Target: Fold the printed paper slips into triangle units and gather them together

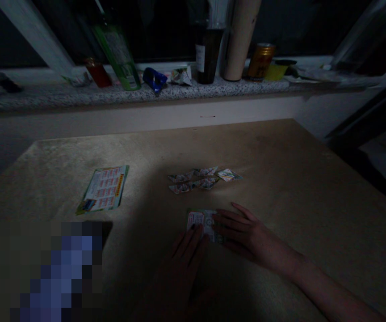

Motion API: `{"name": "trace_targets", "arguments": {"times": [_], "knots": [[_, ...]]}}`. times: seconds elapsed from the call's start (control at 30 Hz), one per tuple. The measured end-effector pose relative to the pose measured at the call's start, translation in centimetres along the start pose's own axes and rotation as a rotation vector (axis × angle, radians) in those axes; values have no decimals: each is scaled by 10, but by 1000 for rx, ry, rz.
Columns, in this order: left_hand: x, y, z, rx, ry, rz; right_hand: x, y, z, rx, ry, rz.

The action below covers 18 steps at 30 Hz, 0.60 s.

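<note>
Centrally, two hands work on one small printed sheet (196, 218), located just below the middle of the frame, flat on the table (263, 147). The left hand (186, 252) is open, fingers extended, fingertips resting on the sheet's left part; it grips nothing. The right hand (246, 232) is open and laid flat, thumb apart, fingers over the sheet's right part; it likewise grips nothing.

Above the hands, at the frame's centre, lie five folded paper pieces (206, 182): four angular units in two rows of two, plus one diamond-shaped unit at the right end. At centre left lies one rectangular printed item (104, 190), green-edged with red print; whether it is a single sheet or a stack cannot be told.

Along the top, one speckled, stone-like windowsill (166, 93) carries two bottles: one green bottle (119, 56), upper left, and one dark bottle (209, 53) with a white label, upper centre. Their contents cannot be made out. Further right stand one tan cylinder (241, 40), smooth-sided, one orange-gold can (260, 61) and one yellow object (275, 71). Between the bottles lies one shiny, crumpled blue wrapper (155, 79).
</note>
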<state>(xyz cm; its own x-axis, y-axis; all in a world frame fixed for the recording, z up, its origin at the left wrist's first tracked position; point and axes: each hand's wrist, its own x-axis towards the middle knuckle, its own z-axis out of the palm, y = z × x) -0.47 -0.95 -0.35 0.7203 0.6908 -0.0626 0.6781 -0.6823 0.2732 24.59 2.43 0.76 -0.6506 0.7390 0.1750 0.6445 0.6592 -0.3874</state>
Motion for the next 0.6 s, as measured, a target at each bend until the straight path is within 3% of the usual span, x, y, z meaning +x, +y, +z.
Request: {"name": "trace_targets", "arguments": {"times": [0.37,0.6], "knots": [[4,2,-5,-46,0,-4,-1,3,-3,28,72,-61],[5,4,-5,-22,13,7,7,3,-8,115,47,-31]]}}
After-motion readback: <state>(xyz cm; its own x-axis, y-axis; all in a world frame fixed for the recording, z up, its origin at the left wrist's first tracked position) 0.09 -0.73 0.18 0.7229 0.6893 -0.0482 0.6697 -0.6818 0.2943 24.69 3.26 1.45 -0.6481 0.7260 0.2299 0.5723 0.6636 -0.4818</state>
